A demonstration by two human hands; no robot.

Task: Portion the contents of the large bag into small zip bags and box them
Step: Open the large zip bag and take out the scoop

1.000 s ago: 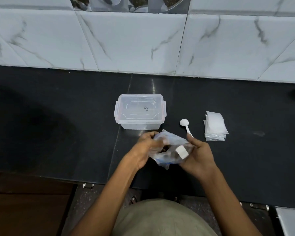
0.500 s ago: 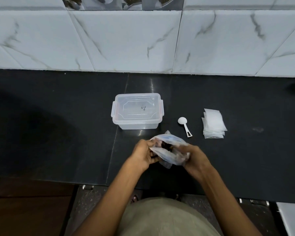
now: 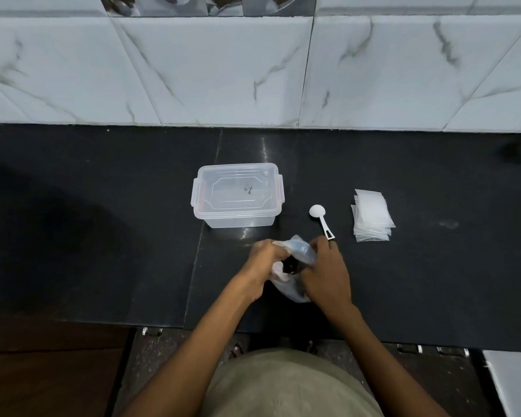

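Note:
The large clear bag (image 3: 298,254) with dark contents sits crumpled between both hands near the front of the black counter (image 3: 103,236). My left hand (image 3: 266,264) pinches its left side at the mouth. My right hand (image 3: 325,273) grips its right side and covers much of it. Just behind stands a clear plastic box (image 3: 237,195) with its lid clipped on. A white scoop (image 3: 321,219) lies to the right of the box, and a stack of small zip bags (image 3: 372,215) lies further right.
A marble-tiled wall (image 3: 253,70) rises behind the counter. The counter's front edge runs close under my forearms, with wood at the lower left and a white surface (image 3: 515,383) at the lower right.
Both hands have turned and worked the large bag; its white label no longer shows, and dark contents show at the mouth between my hands. The box, scoop and zip bags lie as before.

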